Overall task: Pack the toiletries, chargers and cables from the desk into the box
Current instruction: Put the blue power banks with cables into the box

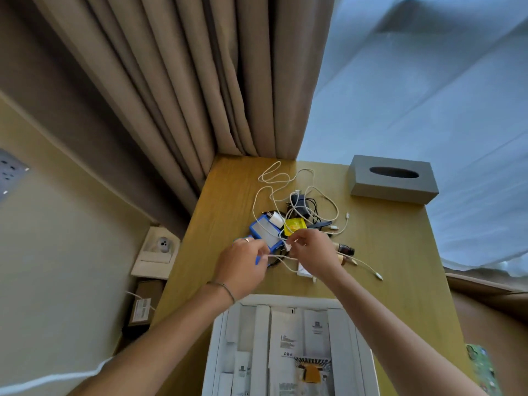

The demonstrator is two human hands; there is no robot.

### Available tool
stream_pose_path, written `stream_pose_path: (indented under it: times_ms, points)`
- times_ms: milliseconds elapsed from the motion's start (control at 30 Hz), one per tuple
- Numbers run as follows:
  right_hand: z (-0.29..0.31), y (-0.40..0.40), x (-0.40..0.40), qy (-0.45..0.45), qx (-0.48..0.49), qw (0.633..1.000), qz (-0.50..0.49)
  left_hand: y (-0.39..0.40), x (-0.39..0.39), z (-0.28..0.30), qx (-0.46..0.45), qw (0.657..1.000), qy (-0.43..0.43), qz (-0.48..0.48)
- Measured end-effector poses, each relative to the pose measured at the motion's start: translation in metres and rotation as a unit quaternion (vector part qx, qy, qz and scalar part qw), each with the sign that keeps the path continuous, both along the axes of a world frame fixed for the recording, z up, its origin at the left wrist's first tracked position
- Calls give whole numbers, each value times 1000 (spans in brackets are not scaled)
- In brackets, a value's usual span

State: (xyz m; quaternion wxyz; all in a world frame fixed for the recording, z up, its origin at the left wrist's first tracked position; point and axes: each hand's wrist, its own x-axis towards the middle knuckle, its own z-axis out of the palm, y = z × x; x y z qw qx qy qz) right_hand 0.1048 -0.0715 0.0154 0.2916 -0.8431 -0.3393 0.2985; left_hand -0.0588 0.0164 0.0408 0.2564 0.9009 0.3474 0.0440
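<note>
Nearest, an open white box (288,350) sits at the near edge of the wooden table (394,252), with white packets and printed leaflets inside. Just beyond it both hands work over the pile. The left hand (243,267) is curled, fingertips pinched on a white cable (281,257) that runs across to the right hand (313,252), which is also closed, pinching what looks like the cable's small white plug end, though that is too small to be sure. Under and behind the hands lie a blue case (264,232), a white charger (276,219), a yellow sachet (294,225) and a small brown bottle (346,249). Farther back, a black adapter (300,205) sits tangled in loose white cable loops (274,175). At far right stands a grey tissue box (393,178). Beige curtains (200,81) hang behind the table.
</note>
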Motion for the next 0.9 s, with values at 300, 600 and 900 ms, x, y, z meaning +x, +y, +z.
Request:
stream_pose_path:
  times_ms: [300, 600, 900]
  points:
    - [-19, 61, 0, -4, -30, 999, 20, 67, 17, -66, 108, 934, 248, -233]
    - [-41, 77, -7, -5, -33, 999, 1, 92, 26, -114, 273, 821, 274, -419]
    - [-56, 103, -10, -47, -87, 992, 78, 114, -11, -126, 150, 900, 142, -383]
